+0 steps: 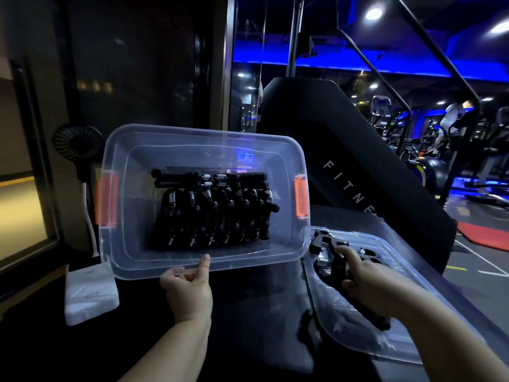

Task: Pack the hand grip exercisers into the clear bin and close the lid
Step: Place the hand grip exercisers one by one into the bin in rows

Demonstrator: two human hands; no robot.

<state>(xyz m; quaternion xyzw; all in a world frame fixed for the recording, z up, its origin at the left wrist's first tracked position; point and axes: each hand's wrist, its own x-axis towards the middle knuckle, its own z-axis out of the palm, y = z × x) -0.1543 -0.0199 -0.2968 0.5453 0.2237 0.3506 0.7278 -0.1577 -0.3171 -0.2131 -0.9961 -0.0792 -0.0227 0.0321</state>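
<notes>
Hand grip exerciser (333,268), black with a steel spring, sits in the right grip (366,282) at lower right of the frame, the fingers curled closely round it just above the clear lid (385,340). Two more exercisers lie on that lid, one (321,241) just beyond the knuckles and another (369,255) partly hidden behind the hand. The left grip (190,288), at lower centre, pinches the near rim of the clear bin (192,133), thumb pointing up against the edge and fingers folded under it. The bin is tipped so its open top faces the camera. Both lid and bin are over a black tabletop (248,312), where a white block (91,293) lies at lower left, with a small dark fan (78,143) above it. Behind stands a black padded machine (344,133); blue-lit gym equipment fills the upper right. Inside the bin, packed exercisers (214,210) stand in tight rows, between orange latches (301,195) on its two ends.
</notes>
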